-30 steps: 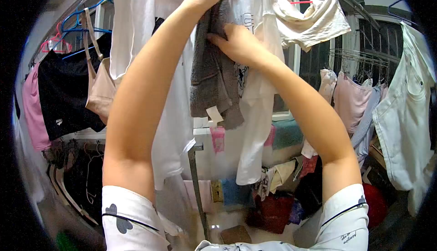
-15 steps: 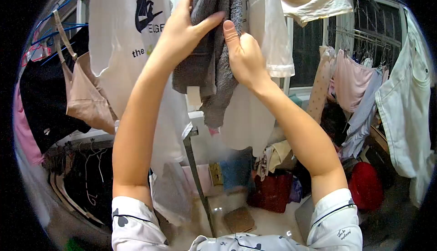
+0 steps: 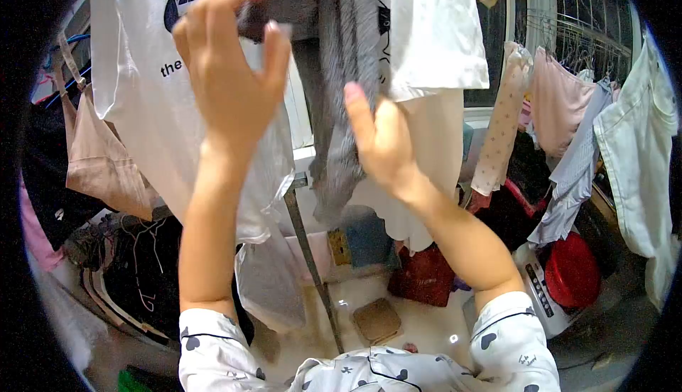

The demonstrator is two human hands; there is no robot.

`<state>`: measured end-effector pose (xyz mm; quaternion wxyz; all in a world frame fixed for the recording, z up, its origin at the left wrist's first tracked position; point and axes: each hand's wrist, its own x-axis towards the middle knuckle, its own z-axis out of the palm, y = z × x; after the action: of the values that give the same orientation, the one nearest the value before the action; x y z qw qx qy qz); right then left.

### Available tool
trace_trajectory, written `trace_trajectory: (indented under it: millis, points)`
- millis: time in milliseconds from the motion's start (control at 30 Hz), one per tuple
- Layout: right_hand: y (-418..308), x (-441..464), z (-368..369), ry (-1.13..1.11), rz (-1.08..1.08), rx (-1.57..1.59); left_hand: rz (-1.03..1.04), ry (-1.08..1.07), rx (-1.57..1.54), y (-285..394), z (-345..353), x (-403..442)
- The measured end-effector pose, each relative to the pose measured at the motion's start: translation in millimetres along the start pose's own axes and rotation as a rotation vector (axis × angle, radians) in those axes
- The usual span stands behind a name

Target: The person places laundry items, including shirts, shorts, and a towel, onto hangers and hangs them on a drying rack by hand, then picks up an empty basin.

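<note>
A dark grey fuzzy garment (image 3: 339,58) hangs in the upper middle, its lower end blurred by motion. Left of it, my left hand (image 3: 234,65) is raised with thumb and fingers spread, holding nothing. My right hand (image 3: 383,136) is at the garment's right edge, thumb up in front of it; its other fingers are mostly hidden, so its grip cannot be made out. Behind my left hand hangs a white shirt with black print (image 3: 145,101). Another white shirt (image 3: 437,44) hangs right of the grey garment.
At left hang a beige bra (image 3: 103,158) and black clothing (image 3: 50,158). Pink clothing (image 3: 561,104) and white trousers (image 3: 632,158) hang at right. A metal pole (image 3: 309,250) slants down the middle. Below are a red round object (image 3: 572,271) and a brown mat (image 3: 377,321).
My left hand has come off the grey garment and moved left, its fingers now spread. My right hand is lower. The view has tilted down, and the hanging shirts appear closer.
</note>
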<state>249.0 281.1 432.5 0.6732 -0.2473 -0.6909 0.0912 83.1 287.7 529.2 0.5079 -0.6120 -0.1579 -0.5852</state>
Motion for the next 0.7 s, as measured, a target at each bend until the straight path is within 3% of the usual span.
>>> trace_trajectory:
  millis: [100,167,233,367,567,667,700]
  points:
    - [7,-19,1,0.027,0.008,-0.011,-0.160,-0.145,-0.220,37,-8,-36]
    - [-8,-26,-9,0.021,0.080,-0.052,-0.470,-0.349,-0.434,59,-14,-60]
    - [-20,-30,-17,-0.009,0.031,-0.077,-0.885,-0.362,-0.920,73,-9,-78]
    - [-12,-47,-25,-0.073,0.106,-0.118,-1.084,-0.381,-1.044,95,-12,-68]
    - [-5,-68,-36,0.003,-0.052,0.037,-1.079,-0.416,-1.173,133,-7,-48]
    - [-2,-74,-64,0.040,-0.058,-0.004,-1.047,-0.354,-1.112,168,7,-32]
    - [0,-80,-75,-0.056,0.025,-0.035,-1.076,-0.352,-1.087,177,11,-28]
